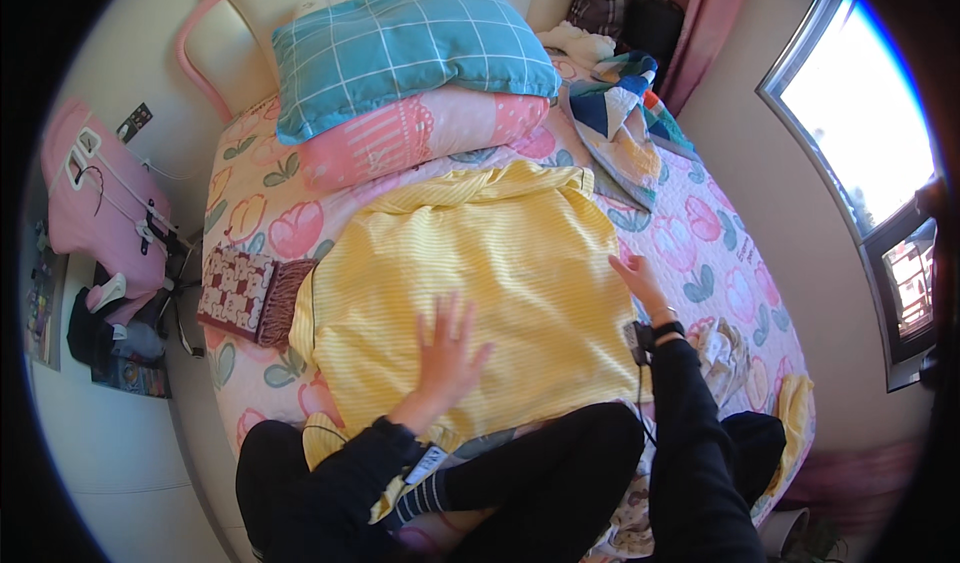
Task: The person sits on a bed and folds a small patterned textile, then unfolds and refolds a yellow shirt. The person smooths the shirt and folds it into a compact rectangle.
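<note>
A yellow striped collared garment [480, 263] lies spread on a tulip-patterned bedspread [697, 263], its collar towards the pillows. My left hand [448, 353] is over the garment's lower middle, fingers apart, holding nothing; whether it touches the cloth I cannot tell. At the garment's right edge is my right hand [640, 279], thumb and fingers close to the cloth; whether they pinch it is not clear. Part of the garment's lower edge is hidden behind my left forearm and legs.
A blue checked pillow [412, 52] rests on a pink pillow [420, 131] at the bed's head. A folded fringed scarf [238, 289] lies left, a patchwork cloth [619, 131] upper right, a crumpled pale cloth [724, 360] beside my right forearm. A pink chair [112, 203] stands left of the bed.
</note>
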Tool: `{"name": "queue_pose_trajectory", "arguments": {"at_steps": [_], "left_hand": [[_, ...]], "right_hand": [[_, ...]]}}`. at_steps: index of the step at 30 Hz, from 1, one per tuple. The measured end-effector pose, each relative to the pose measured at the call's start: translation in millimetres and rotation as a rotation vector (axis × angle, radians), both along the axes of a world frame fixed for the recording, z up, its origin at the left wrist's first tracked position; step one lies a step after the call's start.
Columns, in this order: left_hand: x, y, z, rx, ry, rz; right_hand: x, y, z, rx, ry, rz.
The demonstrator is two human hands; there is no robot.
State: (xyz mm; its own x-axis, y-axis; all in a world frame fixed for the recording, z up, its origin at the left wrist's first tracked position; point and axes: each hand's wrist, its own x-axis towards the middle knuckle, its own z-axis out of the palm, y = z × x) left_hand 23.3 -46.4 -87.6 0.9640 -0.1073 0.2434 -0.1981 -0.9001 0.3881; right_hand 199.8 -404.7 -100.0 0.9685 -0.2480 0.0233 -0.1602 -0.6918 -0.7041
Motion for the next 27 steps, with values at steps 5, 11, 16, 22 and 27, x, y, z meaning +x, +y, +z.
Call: {"name": "queue_pose_trajectory", "arguments": {"at_steps": [5,11,16,22,27], "left_hand": [[23.1,-50.9,-16.1,-0.027,0.050,0.005],[19.1,-50.7,-29.9,-0.007,0.015,0.041],[21.9,-51.5,-25.8,-0.009,-0.002,0.041],[22.9,-51.8,-24.8,-0.018,0.001,0.049],[22.1,-52.7,-25.1,-0.038,-0.004,0.047]], "right_hand": [[37.4,25.5,3.4,0.210,0.305,0.037],[54.2,10.0,-10.8,-0.022,0.004,0.141],[36.1,9.9,-14.7,-0.257,0.042,-0.062],[27.1,46.9,14.3,-0.026,-0.212,0.394],[63.3,44.1,3.0,0.105,-0.297,0.423]]}}
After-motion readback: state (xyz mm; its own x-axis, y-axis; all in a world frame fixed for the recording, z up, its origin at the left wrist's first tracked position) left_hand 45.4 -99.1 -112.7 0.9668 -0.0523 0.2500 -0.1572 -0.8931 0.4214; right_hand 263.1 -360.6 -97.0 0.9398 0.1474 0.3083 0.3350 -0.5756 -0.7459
